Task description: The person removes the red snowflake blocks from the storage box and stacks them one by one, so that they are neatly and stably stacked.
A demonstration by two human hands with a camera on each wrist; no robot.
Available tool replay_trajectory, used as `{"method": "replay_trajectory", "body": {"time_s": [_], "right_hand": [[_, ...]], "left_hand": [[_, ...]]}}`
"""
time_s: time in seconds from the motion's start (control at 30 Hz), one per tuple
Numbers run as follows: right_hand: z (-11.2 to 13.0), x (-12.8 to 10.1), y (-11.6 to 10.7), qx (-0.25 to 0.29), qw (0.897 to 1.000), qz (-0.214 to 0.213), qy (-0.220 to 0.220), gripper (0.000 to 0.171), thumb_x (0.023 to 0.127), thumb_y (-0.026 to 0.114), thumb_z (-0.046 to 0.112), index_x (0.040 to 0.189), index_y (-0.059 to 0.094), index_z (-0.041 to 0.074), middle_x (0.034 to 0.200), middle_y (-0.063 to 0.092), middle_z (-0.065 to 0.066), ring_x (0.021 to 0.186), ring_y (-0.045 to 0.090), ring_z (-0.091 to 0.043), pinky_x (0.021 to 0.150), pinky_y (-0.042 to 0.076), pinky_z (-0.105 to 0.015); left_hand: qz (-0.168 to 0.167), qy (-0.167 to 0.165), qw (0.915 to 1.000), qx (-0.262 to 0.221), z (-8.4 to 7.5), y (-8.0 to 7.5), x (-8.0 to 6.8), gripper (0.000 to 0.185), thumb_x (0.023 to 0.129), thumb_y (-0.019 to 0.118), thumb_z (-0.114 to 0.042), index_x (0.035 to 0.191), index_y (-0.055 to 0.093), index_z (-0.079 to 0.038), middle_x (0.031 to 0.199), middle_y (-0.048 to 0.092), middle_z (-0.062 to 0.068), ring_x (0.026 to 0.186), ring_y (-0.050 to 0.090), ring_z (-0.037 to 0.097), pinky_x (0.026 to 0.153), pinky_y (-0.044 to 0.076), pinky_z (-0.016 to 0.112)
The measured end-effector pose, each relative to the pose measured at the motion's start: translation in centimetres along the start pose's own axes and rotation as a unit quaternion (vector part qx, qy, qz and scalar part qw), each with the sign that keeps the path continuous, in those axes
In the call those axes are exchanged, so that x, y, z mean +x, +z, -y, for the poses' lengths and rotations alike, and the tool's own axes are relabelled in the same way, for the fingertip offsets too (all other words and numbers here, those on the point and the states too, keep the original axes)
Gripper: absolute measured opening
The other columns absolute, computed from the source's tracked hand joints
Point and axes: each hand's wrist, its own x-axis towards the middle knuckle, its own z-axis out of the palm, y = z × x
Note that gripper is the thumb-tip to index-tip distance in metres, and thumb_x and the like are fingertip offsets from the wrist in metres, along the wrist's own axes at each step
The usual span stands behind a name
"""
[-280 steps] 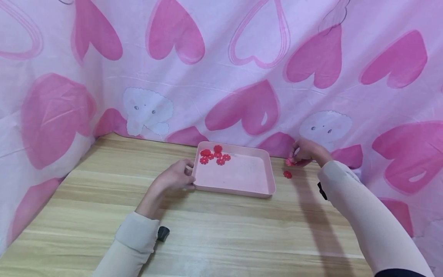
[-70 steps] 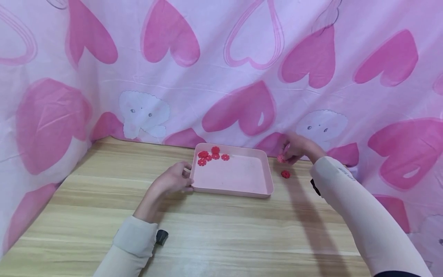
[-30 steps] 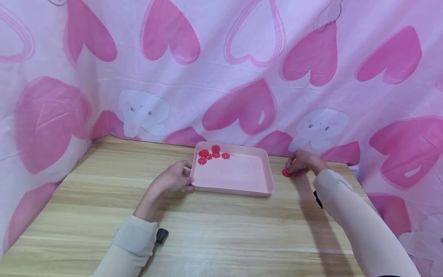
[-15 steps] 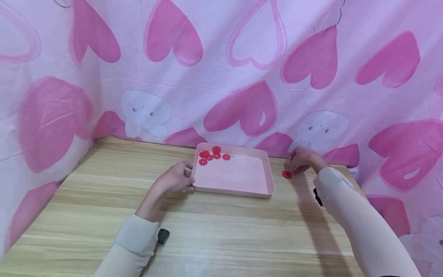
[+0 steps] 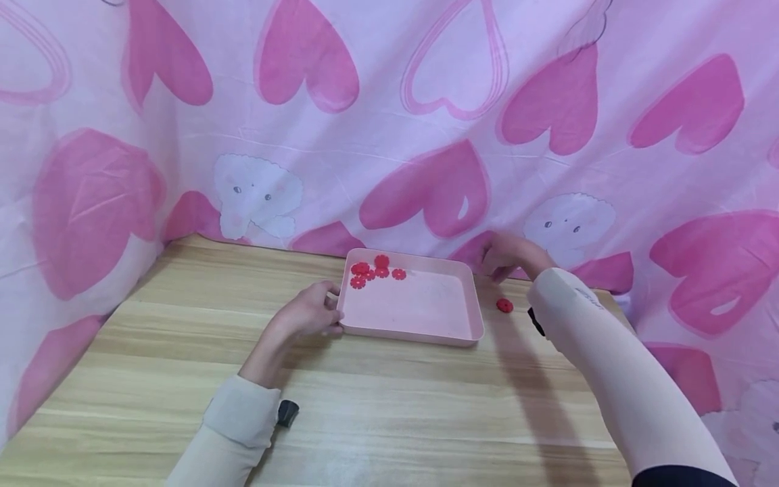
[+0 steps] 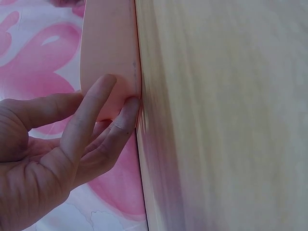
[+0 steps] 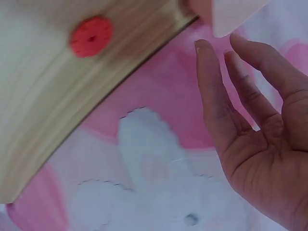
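Note:
In the head view my left hand (image 5: 312, 310) holds the pink tray (image 5: 416, 338) at its near left corner. The left wrist view has the thumb (image 6: 103, 91) against the tray's outer wall (image 6: 108, 45), other fingertips around the corner and rim. My right hand (image 5: 508, 257) hovers beside the tray's far right corner, fingers loosely bent with nothing between them. In the right wrist view its fingertips come close to the tray corner (image 7: 233, 14); contact is unclear. A red, notched, flower-shaped building disc (image 5: 504, 306) lies on the table right of the tray.
Several similar red discs (image 5: 381, 272) are gathered in the tray's far left corner, some overlapping. The tray stands on a wooden table (image 5: 365, 406), close to its back edge. Behind it hangs a pink cloth (image 5: 341, 176) with hearts.
One disc has left the tray since the oldest frame. My right hand, earlier holding a disc, then fingering the one on the table, has left it and moved left towards the tray. My left hand stays.

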Motion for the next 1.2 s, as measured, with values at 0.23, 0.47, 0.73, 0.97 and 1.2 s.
{"method": "replay_trajectory", "body": {"time_s": [0.23,0.47,0.73,0.97,1.2], "right_hand": [[3.3,0.6,0.6,-0.028,1.000,-0.002,0.003,0.019,0.091,0.072,-0.002,0.110,0.071,-0.003,0.092,0.068,-0.011,0.079,0.066,-0.022,0.079,0.067,-0.034],[6.2,2.2,2.5,-0.013,1.000,-0.002,-0.023,0.027,0.092,0.075,0.000,0.118,0.072,-0.007,0.097,0.073,-0.013,0.076,0.071,-0.020,0.082,0.069,-0.036],[9.2,4.1,5.8,-0.027,0.999,0.030,0.005,0.044,0.099,0.076,0.008,0.142,0.068,0.006,0.130,0.073,-0.017,0.103,0.078,-0.030,0.093,0.068,-0.037],[10.2,5.5,8.5,-0.117,0.992,0.031,-0.019,0.040,0.097,0.075,0.008,0.137,0.073,0.009,0.125,0.069,-0.013,0.092,0.068,-0.025,0.085,0.068,-0.033],[10.3,6.5,10.1,-0.130,0.991,-0.008,-0.041,0.012,0.094,0.083,0.015,0.102,0.077,0.008,0.102,0.073,-0.010,0.089,0.071,-0.026,0.085,0.068,-0.033]], "left_hand": [[0.000,0.000,1.0000,0.008,0.0,-0.1,0.0,0.049,0.103,0.062,0.006,0.148,0.045,0.008,0.128,0.062,0.028,0.101,0.073,0.029,0.086,0.069,0.036],[0.000,-0.007,0.9999,0.009,0.1,-0.2,0.0,0.050,0.103,0.064,0.003,0.149,0.045,0.006,0.128,0.063,0.026,0.100,0.073,0.028,0.087,0.069,0.036],[-0.005,-0.002,1.0000,0.008,0.2,0.1,0.2,0.048,0.103,0.063,0.004,0.148,0.046,0.006,0.126,0.064,0.026,0.097,0.073,0.027,0.085,0.069,0.036],[0.000,-0.002,1.0000,0.006,0.0,0.2,0.4,0.049,0.103,0.064,0.003,0.148,0.046,0.006,0.125,0.064,0.025,0.096,0.073,0.027,0.086,0.069,0.035],[-0.001,-0.003,1.0000,0.005,0.3,-0.2,0.5,0.049,0.103,0.063,0.005,0.149,0.045,0.007,0.128,0.063,0.026,0.097,0.074,0.028,0.085,0.069,0.035]]}}
